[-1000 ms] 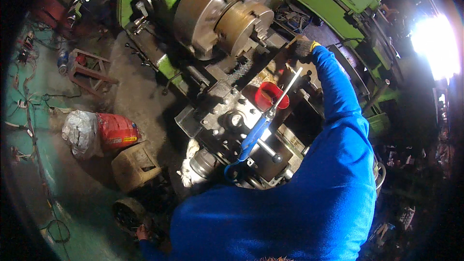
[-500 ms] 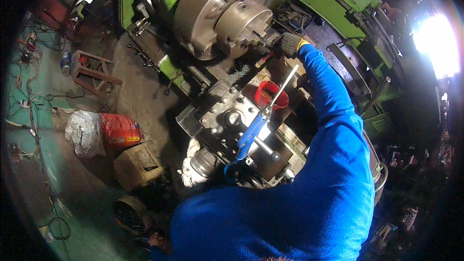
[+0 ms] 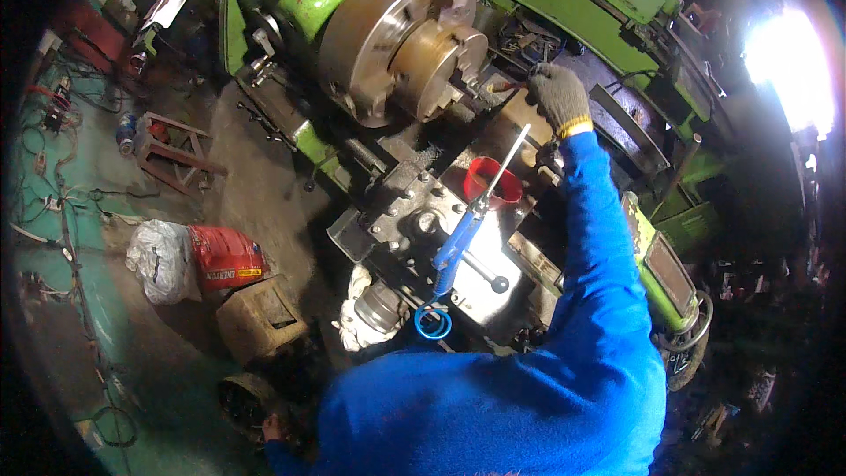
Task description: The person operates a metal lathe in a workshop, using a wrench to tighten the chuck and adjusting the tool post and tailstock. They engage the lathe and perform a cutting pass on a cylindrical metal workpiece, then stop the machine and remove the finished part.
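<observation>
My right hand [image 3: 560, 97], in a grey knitted glove with a yellow cuff, is closed around a slim brush-like tool [image 3: 502, 85] with an orange-brown part. The tool points left toward a metal cylinder [image 3: 432, 62] in the large lathe chuck [image 3: 366, 44]; whether its tip touches anything I cannot tell. Below the hand, a red cup [image 3: 493, 183] stands behind the tool post [image 3: 414, 211]. A blue air gun [image 3: 458, 242] with a long nozzle lies across the carriage. My bare left hand [image 3: 273, 428] is low at the left, beside a dark round object [image 3: 245, 401]; its fingers are mostly hidden.
A green headstock [image 3: 300, 4] stands behind the chuck. On the left floor are a red bag [image 3: 227, 256], a whitish plastic bag [image 3: 161, 260], a tan box [image 3: 262, 319], a rusty metal frame [image 3: 181, 154] and cables. A white rag [image 3: 352, 313] hangs by the carriage.
My right hand has drawn back from the chuck, toward the right, with the slim tool in it. The chuck has turned. The air gun's blue coiled hose shows more fully.
</observation>
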Demonstrator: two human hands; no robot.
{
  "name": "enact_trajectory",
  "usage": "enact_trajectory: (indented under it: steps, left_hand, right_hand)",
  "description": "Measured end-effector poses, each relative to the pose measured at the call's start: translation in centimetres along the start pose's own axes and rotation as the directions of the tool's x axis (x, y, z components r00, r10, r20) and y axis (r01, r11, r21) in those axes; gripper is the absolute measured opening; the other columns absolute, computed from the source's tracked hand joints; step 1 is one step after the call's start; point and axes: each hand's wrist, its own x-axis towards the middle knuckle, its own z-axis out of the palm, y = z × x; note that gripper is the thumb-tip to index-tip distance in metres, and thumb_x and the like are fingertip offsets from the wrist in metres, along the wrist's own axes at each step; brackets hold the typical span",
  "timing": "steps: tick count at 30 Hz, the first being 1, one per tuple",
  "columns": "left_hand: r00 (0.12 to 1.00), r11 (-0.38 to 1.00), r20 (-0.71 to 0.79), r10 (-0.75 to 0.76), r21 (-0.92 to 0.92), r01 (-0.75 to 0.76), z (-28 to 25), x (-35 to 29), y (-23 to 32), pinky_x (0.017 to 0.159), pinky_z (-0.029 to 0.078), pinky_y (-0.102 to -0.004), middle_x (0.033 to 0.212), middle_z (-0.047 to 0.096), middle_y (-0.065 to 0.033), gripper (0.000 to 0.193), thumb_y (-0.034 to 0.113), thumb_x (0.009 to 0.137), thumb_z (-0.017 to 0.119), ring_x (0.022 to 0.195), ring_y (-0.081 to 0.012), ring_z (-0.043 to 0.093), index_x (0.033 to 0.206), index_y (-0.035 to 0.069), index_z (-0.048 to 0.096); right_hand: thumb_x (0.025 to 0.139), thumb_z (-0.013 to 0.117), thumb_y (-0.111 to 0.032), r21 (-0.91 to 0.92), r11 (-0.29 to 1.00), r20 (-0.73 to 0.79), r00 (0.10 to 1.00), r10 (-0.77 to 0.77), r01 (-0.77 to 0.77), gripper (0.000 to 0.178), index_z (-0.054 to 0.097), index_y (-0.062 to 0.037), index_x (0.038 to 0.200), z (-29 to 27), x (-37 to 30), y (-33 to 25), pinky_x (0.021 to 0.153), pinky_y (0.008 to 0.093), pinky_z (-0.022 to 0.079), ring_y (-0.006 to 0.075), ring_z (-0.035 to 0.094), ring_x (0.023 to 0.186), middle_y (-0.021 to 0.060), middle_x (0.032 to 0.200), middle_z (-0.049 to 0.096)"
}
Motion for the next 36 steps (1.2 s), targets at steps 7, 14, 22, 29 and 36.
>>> enact_trajectory:
  steps: [7, 14, 22, 29, 36]
  left_hand:
    - [0.975, 0.873, 0.046, 0.219, 0.436, -0.217, 1.0, 1.8, 1.5, 0.079, 0.058, -0.0536, 0.107, 0.072, -0.0157, 0.05, 0.046, 0.099, 0.071, 0.094, -0.0381, 0.069, 0.133, 0.01, 0.065]
    - [0.979, 0.68, 0.114, 0.17, 0.705, -0.2, 1.3, 1.8, 1.1, 0.088, 0.053, -0.0545, 0.111, 0.073, -0.0142, 0.052, 0.049, 0.105, 0.058, 0.099, -0.0367, 0.069, 0.141, 0.011, 0.063]
    - [0.962, 0.746, 0.144, 0.232, 0.608, -0.271, 2.3, 4.3, -1.0, 0.093, 0.052, -0.057, 0.113, 0.072, -0.0181, 0.049, 0.05, 0.106, 0.056, 0.103, -0.0393, 0.068, 0.134, 0.012, 0.067]
    - [0.91, 0.621, 0.217, 0.352, 0.674, -0.401, 2.1, 6.5, -1.3, 0.097, 0.051, -0.0591, 0.116, 0.071, -0.0216, 0.047, 0.051, 0.106, 0.055, 0.106, -0.0415, 0.067, 0.128, 0.012, 0.071]
    - [0.919, 0.65, 0.193, 0.344, 0.658, -0.381, 1.5, 7.0, -1.0, 0.097, 0.051, -0.0591, 0.115, 0.07, -0.0223, 0.046, 0.051, 0.107, 0.054, 0.106, -0.0416, 0.067, 0.125, 0.013, 0.072]
  right_hand:
    - [0.094, 0.059, -0.028, 0.33, 0.929, 0.005, 0.984, 0.178, -0.17, 0.034, 0.078, -0.0029, 0.106, 2.5, -5.7, -2.7, 0.073, 0.0429, 0.06, 0.0306, 0.075, 0.069, 0.0159, 0.078, 0.075]
    - [0.085, 0.068, -0.028, -0.323, 0.927, -0.171, 0.952, -0.255, 0.191, 0.03, 0.081, -0.0084, 0.104, 9.0, -1.5, 4.1, 0.087, 0.0476, 0.059, 0.0386, 0.074, 0.1, 0.0182, 0.106, 0.077]
    - [0.082, 0.071, -0.018, -0.483, 0.864, -0.214, 0.939, -0.27, 0.139, 0.02, 0.079, -0.0062, 0.096, 7.5, -3.8, -1.0, 0.08, 0.046, 0.06, 0.0341, 0.074, 0.09, 0.017, 0.096, 0.075]
    - [0.095, 0.058, -0.023, 0.0, 0.998, -0.243, 0.968, 0.063, -0.065, 0.028, 0.075, -0.0017, 0.089, 8.9, -1.7, 1.1, 0.06, 0.0404, 0.059, 0.0282, 0.074, 0.066, 0.0154, 0.078, 0.074]
    - [0.092, 0.066, -0.032, -0.441, 0.895, -0.032, 0.996, -0.083, 0.061, 0.029, 0.08, -0.0065, 0.093, 6.5, -4.2, -2.2, 0.075, 0.0441, 0.06, 0.0356, 0.074, 0.085, 0.0179, 0.092, 0.076]
